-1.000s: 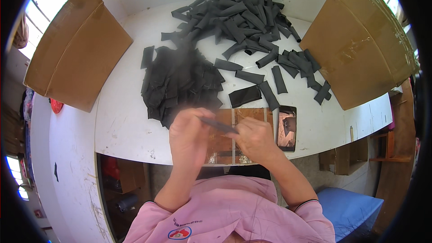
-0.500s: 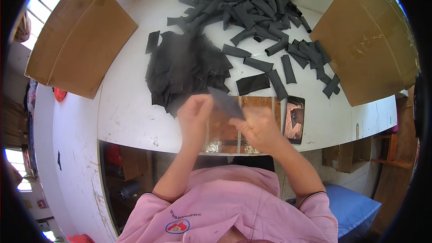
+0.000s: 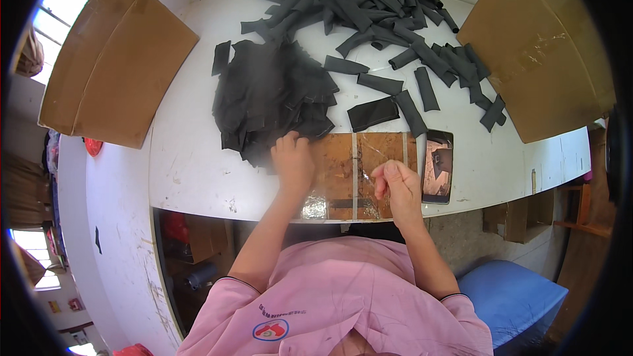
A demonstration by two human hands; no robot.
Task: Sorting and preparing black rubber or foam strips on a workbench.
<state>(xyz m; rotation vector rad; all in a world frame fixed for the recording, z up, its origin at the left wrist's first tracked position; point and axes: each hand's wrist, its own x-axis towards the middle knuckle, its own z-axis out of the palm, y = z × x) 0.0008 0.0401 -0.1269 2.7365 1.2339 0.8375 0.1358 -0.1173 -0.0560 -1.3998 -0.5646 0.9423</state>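
My left hand (image 3: 292, 163) is at the near right edge of a heap of flat dark cloth pieces (image 3: 270, 92). Its fingers are bent down against the cloth; what lies under the fingertips is hidden. Over the right part of a brown, taped board (image 3: 335, 165), my right hand (image 3: 400, 191) is raised with thumb and fingers pinched together. A thin pale line shows just above those fingers, too faint to name. Beyond the board lie a flat black piece (image 3: 373, 115) and a narrow dark cloth tube (image 3: 411, 113).
A large pile of dark cloth tubes (image 3: 369, 0) fills the back of the white table (image 3: 198, 178). Cardboard boxes stand at the left (image 3: 119, 59) and right (image 3: 537, 53). A phone (image 3: 438, 166) lies right of the board. Below right is a blue stool-like block (image 3: 511, 296).
The dark piece held between both hands is gone from them. My left hand has come down to the cloth heap, and my right hand has moved right. Another dark tube lies among those at right.
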